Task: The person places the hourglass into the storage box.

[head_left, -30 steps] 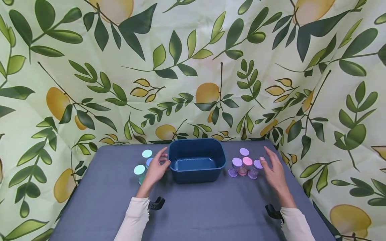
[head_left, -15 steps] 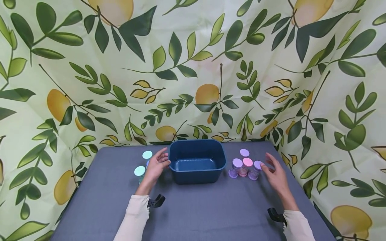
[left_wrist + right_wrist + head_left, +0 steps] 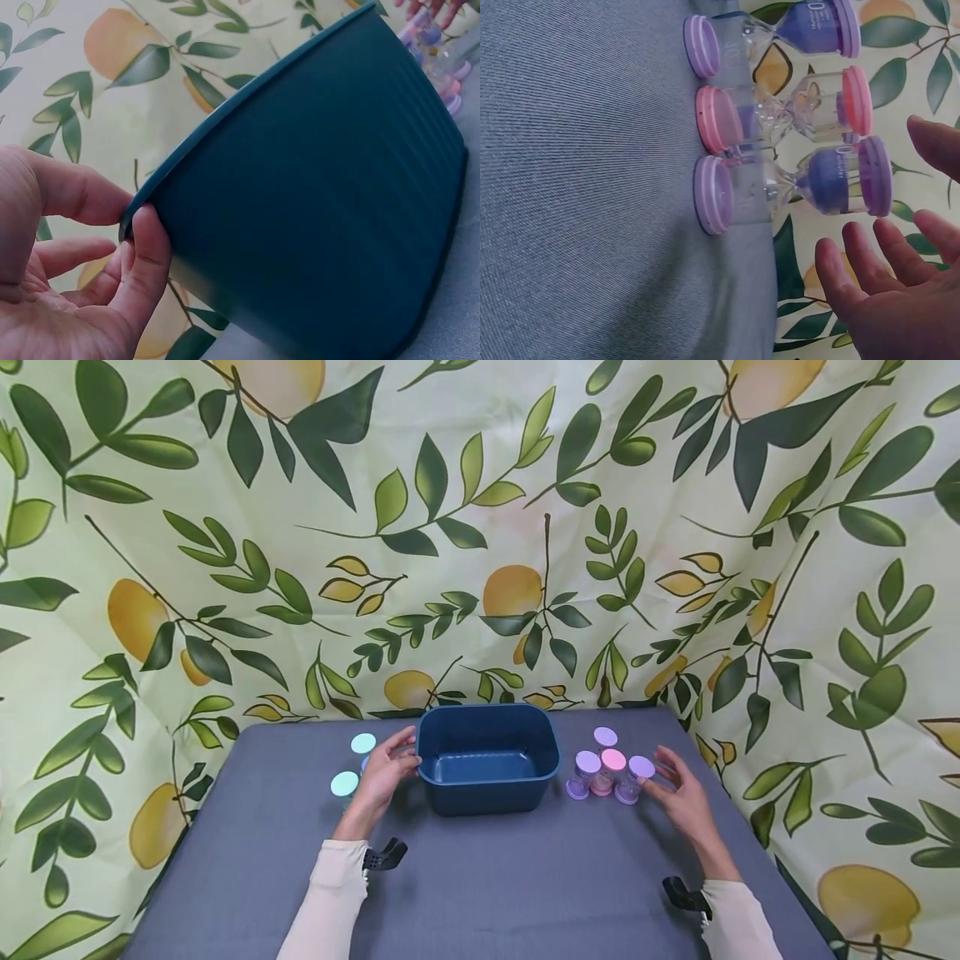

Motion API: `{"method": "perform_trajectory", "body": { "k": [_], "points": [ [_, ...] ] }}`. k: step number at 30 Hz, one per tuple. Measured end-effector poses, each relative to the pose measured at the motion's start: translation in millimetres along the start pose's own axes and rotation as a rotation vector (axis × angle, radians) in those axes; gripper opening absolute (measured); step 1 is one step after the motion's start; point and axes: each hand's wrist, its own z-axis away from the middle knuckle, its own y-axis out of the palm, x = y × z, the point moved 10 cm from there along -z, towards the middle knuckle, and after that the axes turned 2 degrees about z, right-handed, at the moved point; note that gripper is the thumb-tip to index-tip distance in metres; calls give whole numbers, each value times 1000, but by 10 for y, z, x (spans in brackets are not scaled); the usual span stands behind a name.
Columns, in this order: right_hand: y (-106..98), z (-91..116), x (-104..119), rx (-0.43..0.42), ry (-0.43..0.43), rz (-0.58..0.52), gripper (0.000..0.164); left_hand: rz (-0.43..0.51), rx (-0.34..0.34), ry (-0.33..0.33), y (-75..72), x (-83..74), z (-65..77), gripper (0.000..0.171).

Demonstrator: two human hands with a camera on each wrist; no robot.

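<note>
Leaf-and-fruit backdrop (image 3: 513,547) fills the rear. Grey-blue surface (image 3: 480,877) below it. Blue bin (image 3: 482,800) sits upright at the far edge of the surface, roughly mid-frame, open top; head view shows its bare inner floor, left wrist view only the outer wall and a stretch of rim. Sleeves (image 3: 322,897) are white.

Left hand (image 3: 381,781) pinches the bin's rim at one corner, thumb and a finger on either side; that pinch reads clearly only from the left wrist. Right hand (image 3: 684,802) has fingers spread, gripping nothing, just beside the outermost purple timer (image 3: 641,767); contact cannot be told.

Sand timers stand upright right of the bin: that one, a pink timer (image 3: 612,762), an inner purple timer (image 3: 587,764), and a rear purple timer (image 3: 605,737). Right wrist view adds their narrow waists, plus purple sand in the upper bulbs of the outermost and inner purple ones, with printing on the glass. Left of the bin: two mint caps (image 3: 344,783) and a sliver of blue, partly behind the left hand, seen only from the head.
</note>
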Motion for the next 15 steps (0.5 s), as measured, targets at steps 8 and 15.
{"method": "perform_trajectory", "body": {
  "k": [8,15],
  "points": [
    [87,-35,-68,9,25,-8,72,18,-4,-14,-37,21,-21,64],
    [110,-30,-146,4,76,0,69,39,24,-10,14,26,-35,62]
  ]
}}
